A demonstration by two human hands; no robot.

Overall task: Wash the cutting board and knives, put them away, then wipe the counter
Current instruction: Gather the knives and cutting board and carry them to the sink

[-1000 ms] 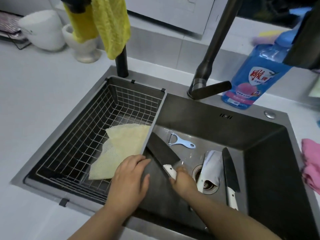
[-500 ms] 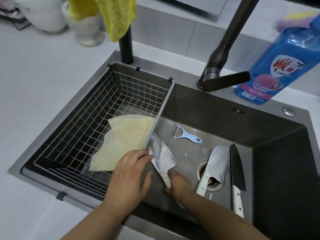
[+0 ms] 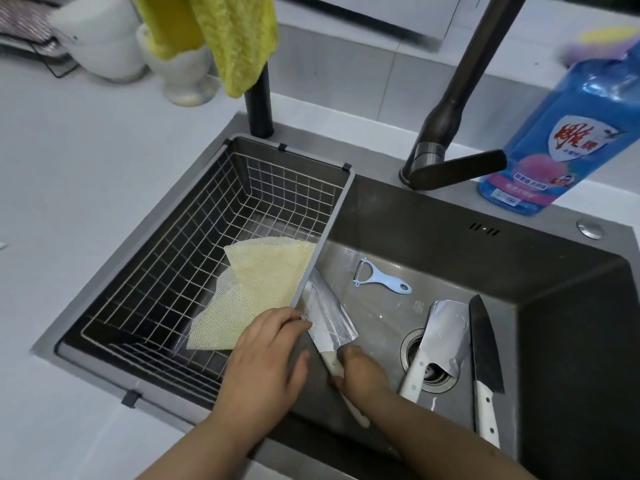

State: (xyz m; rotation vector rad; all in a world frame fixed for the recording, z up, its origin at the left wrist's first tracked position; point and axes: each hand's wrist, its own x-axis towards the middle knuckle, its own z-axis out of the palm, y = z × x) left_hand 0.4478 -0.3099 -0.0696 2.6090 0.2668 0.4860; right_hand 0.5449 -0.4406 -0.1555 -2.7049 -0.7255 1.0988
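step: looks like the knife-washing part, with one blade picked up and nothing put away yet. No water coming out of the faucet (image 3: 450,109) as far as I can see.

right hand: right hand (image 3: 360,374) is wrapped around the white handle of the cleaver (image 3: 329,318), fingers closed on it, blade pointing away toward the far left and tucked right against the basket edge.

left hand: left hand (image 3: 266,362) sits on the near corner of the wire basket (image 3: 332,216), fingers loosely curled and reaching toward the cleaver blade. Can't tell if they actually touch the steel or only the rim.

other knives: second cleaver (image 3: 440,337) lies over the drain, and a dark knife (image 3: 483,351) lies just right of it, both on the sink floor (image 3: 377,306). Blue peeler (image 3: 381,280) is farther back.

cloth: yellow mesh cloth (image 3: 256,292) is in the basket, right by the left hand.

cutting board: don't see one anywhere in view.

next move: my guess is grab the mesh cloth with the left hand and scrub the blade, probably with some soap from the blue bottle (image 3: 568,133) at the far right. Needs the edge kept away from the fingers, and a firm hold on a wet handle.
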